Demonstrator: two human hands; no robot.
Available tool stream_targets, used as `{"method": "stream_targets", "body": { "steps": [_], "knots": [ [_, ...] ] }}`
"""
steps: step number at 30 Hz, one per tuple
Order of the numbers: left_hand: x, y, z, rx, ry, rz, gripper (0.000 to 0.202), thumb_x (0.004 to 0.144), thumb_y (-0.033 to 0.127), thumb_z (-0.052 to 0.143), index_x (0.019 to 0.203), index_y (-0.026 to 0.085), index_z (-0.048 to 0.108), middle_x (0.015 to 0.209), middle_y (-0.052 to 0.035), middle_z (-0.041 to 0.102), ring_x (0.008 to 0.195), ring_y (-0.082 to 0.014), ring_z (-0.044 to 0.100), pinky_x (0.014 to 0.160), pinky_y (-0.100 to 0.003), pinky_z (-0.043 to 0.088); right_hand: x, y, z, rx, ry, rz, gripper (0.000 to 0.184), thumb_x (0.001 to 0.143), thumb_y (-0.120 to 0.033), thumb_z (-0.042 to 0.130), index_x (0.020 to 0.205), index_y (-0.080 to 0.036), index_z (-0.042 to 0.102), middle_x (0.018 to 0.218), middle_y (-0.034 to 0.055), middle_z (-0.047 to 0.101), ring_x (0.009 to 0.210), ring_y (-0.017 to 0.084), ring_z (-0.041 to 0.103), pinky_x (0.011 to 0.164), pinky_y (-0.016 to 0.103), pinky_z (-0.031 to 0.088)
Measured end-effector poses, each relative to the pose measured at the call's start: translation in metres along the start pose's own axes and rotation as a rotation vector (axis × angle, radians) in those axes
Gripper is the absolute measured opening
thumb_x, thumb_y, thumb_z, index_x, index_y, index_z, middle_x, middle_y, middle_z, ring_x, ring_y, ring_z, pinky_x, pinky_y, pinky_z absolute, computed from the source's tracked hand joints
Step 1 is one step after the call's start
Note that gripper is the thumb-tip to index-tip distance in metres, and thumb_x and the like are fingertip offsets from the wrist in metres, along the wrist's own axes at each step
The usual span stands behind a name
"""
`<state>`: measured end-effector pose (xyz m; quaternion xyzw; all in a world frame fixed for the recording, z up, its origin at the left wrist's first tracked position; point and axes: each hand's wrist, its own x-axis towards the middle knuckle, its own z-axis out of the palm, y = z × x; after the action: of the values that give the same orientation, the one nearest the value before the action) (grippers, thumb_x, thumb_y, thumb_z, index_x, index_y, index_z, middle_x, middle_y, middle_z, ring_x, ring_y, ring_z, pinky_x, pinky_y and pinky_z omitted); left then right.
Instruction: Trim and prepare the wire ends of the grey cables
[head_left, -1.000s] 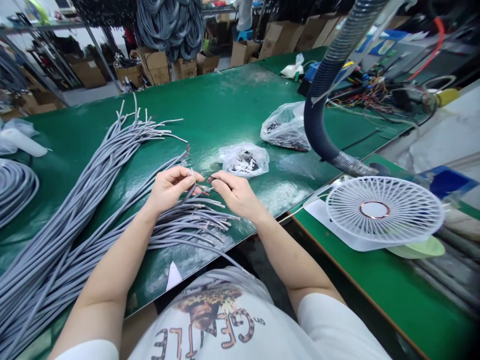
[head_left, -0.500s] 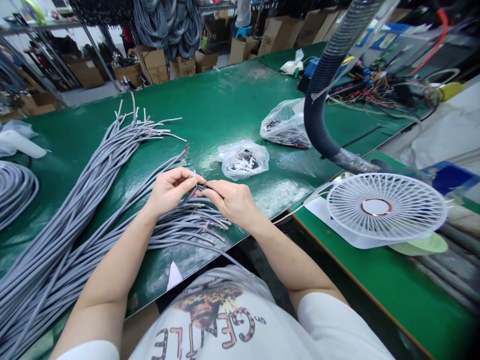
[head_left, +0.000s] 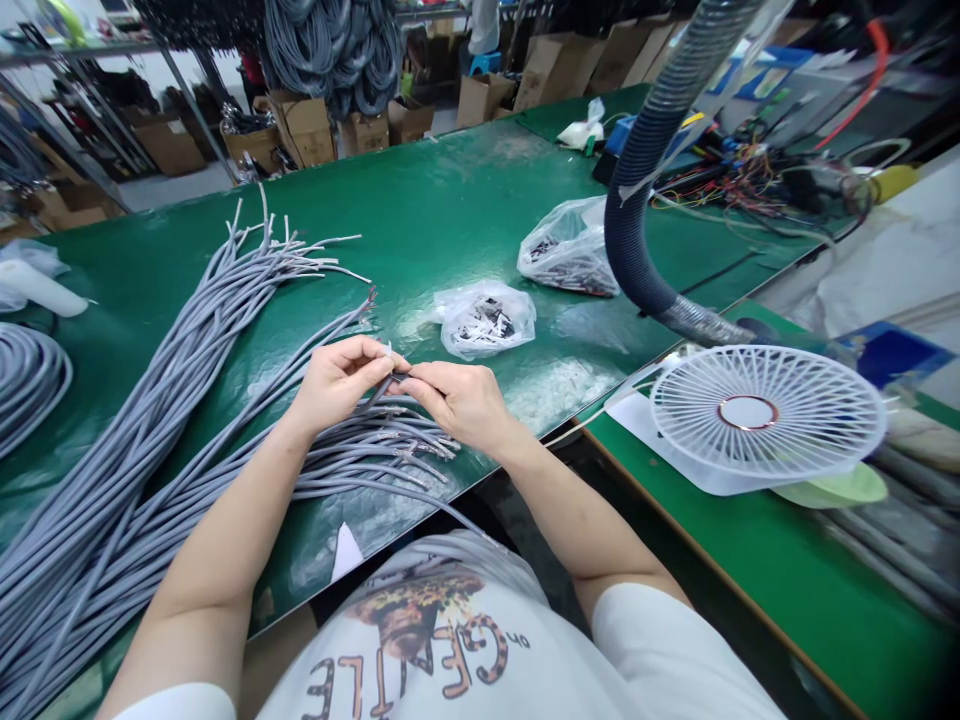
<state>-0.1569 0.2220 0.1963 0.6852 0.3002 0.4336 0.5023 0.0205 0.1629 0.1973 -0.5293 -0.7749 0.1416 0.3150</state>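
A long green workbench point(head_left: 465, 190) fills the middle of the room, glossy under bright light. A second green table point(head_left: 795, 580) stands at an angle on the right. Beyond, cardboard boxes point(head_left: 311, 130) sit on a grey floor point(head_left: 176, 185), beside metal shelving point(head_left: 97, 47) at the far left. A blue stool point(head_left: 484, 65) stands further back.

Past the right hand point(head_left: 457, 400), bare bench point(head_left: 450, 210) lies open toward 12 o'clock. The grey cables point(head_left: 150, 420) crowd 7 to 10; a plastic bag point(head_left: 487, 320) sits near at 1; ribbed hose point(head_left: 637, 200) and white fan point(head_left: 765, 415) block 2 to 3.
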Motion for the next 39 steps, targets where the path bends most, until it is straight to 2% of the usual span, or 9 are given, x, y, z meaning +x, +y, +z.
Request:
{"method": "stream_targets", "body": {
  "steps": [5,10,16,21,24,27,30,32,39],
  "knots": [
    [0.0,-0.001,0.0,-0.032,0.007,-0.052,0.025,0.078,0.037,0.069,0.075,0.013,0.065,0.081,-0.008,0.074,0.062,-0.0137,0.067,0.058,-0.024,0.053,-0.001,0.008,-0.004,0.112,0.02,-0.017,0.033,0.094,-0.037,0.046,0.087,-0.021,0.074,0.08,0.0006,0.072,0.07,0.01,0.06,0.064,0.021,0.037],
    [-0.002,0.001,0.006,-0.072,-0.007,-0.081,0.025,0.075,0.039,0.072,0.076,0.014,0.067,0.078,-0.007,0.073,0.061,-0.0158,0.068,0.058,-0.026,0.054,0.004,0.008,-0.01,0.333,0.147,0.064,0.031,0.079,-0.045,0.065,0.094,-0.017,0.069,0.077,-0.0009,0.065,0.056,0.008,0.048,0.056,0.022,0.036],
    [-0.005,-0.001,0.017,-0.07,-0.066,-0.101,0.028,0.071,0.04,0.074,0.079,0.013,0.071,0.073,-0.0059,0.071,0.06,-0.0162,0.067,0.059,-0.027,0.056,0.009,-0.001,-0.008,0.373,0.163,0.015,0.023,0.085,-0.038,0.055,0.081,-0.018,0.066,0.064,-0.0018,0.057,0.055,0.009,0.045,0.056,0.022,0.037],
    [-0.005,0.001,0.017,-0.086,-0.039,-0.022,0.024,0.071,0.03,0.075,0.088,0.015,0.067,0.114,-0.0109,0.065,0.066,-0.0123,0.067,0.064,-0.027,0.059,0.024,0.059,-0.028,0.177,0.432,0.23,0.02,0.08,-0.035,0.058,0.077,-0.017,0.066,0.061,-0.001,0.053,0.055,0.011,0.044,0.058,0.025,0.037],
    [-0.004,0.003,0.017,-0.056,0.0,-0.08,0.034,0.068,0.027,0.076,0.097,0.017,0.06,0.093,-0.0056,0.068,0.058,-0.0106,0.066,0.059,-0.023,0.056,0.031,0.11,-0.04,-0.038,0.377,0.405,0.02,0.071,-0.028,0.064,0.086,-0.016,0.07,0.064,-0.0001,0.055,0.059,0.014,0.046,0.063,0.028,0.038],
    [-0.004,0.003,0.017,-0.024,-0.033,-0.187,0.036,0.07,0.029,0.076,0.098,0.017,0.056,0.063,0.0026,0.062,0.057,-0.013,0.066,0.057,-0.021,0.053,0.027,0.135,-0.046,-0.108,0.451,0.485,0.032,0.07,-0.03,0.066,0.099,-0.016,0.069,0.067,-0.0002,0.056,0.061,0.014,0.046,0.065,0.028,0.039],
    [-0.004,0.001,0.017,0.007,-0.08,-0.206,0.029,0.068,0.03,0.076,0.085,0.016,0.058,0.063,0.0016,0.061,0.056,-0.0121,0.064,0.055,-0.021,0.05,0.014,0.122,-0.045,-0.008,0.624,0.405,0.023,0.079,-0.036,0.056,0.082,-0.015,0.067,0.062,-0.0011,0.053,0.058,0.012,0.043,0.062,0.026,0.038],
    [-0.004,0.0,0.018,0.033,-0.098,-0.195,0.026,0.067,0.03,0.077,0.079,0.015,0.059,0.066,0.0006,0.061,0.056,-0.0104,0.061,0.054,-0.02,0.049,0.004,0.099,-0.04,0.144,0.623,0.342,0.025,0.08,-0.037,0.056,0.069,-0.016,0.064,0.059,-0.0017,0.051,0.057,0.011,0.042,0.059,0.025,0.038],
    [-0.006,0.0,0.022,0.163,-0.083,-0.16,0.019,0.067,0.028,0.075,0.073,0.014,0.063,0.065,0.0,0.063,0.057,-0.0097,0.058,0.057,-0.02,0.048,-0.011,0.025,-0.001,0.657,0.168,0.25,0.026,0.07,-0.037,0.071,0.085,-0.016,0.068,0.054,-0.0065,0.042,0.05,0.007,0.036,0.049,0.021,0.032]
  ]
}}
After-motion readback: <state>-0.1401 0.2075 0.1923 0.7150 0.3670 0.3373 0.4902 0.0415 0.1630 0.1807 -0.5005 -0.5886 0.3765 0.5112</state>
